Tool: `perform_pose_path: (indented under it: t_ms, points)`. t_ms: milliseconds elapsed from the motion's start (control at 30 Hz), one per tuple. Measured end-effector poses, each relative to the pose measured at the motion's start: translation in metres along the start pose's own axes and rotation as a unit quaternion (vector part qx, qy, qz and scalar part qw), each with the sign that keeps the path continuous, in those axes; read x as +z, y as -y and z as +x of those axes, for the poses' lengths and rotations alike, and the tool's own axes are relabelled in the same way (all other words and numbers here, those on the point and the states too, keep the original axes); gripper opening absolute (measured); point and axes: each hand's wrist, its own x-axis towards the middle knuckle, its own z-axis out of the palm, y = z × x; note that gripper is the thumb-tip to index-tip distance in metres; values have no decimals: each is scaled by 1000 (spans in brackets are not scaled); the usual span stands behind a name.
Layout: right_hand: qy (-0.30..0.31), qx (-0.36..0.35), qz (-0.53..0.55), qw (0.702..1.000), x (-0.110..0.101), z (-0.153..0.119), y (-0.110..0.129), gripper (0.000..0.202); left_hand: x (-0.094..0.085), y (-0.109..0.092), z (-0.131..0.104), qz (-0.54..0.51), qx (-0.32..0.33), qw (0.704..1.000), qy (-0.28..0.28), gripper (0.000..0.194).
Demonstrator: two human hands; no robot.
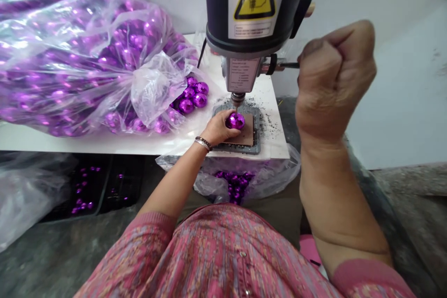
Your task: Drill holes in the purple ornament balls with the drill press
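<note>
My left hand (219, 128) holds a shiny purple faceted ball (235, 121) between thumb and fingers, on a brown board (247, 134) over the grey base plate of a drill press. The drill's chuck (238, 98) is right above the ball, its thin bit close to the ball's top. On the right, my right hand (331, 79) is raised and closed round the end of the drill press's lever (289, 65). The black and silver drill head (258, 9) bears a yellow warning triangle.
A large clear bag (70, 56) of purple balls covers the left of the white table (104, 144), with several balls at its mouth. Dark shavings lie around the base. Another bag of purple balls (238, 186) hangs below the front edge. Dark crates (115, 181) stand lower left.
</note>
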Motion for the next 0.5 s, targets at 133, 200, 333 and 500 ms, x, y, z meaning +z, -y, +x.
perform_pose_path:
  t_ms: [133,200,333,500]
  points:
    - [-5,-47,-33,998,-5,-21,-9,14,2,2,-1,-25,8,1000,-8,61]
    - [-11,-77,-42,996,-5,-29,-13,12,2,2,-1,-32,10,999,-4,60]
    - [-23,-108,-36,993,-4,-37,-20,11,1,2,-1,-38,20,999,5,59]
    - [-53,-110,-32,992,-1,-46,-31,17,0,3,-4,-26,23,999,14,60]
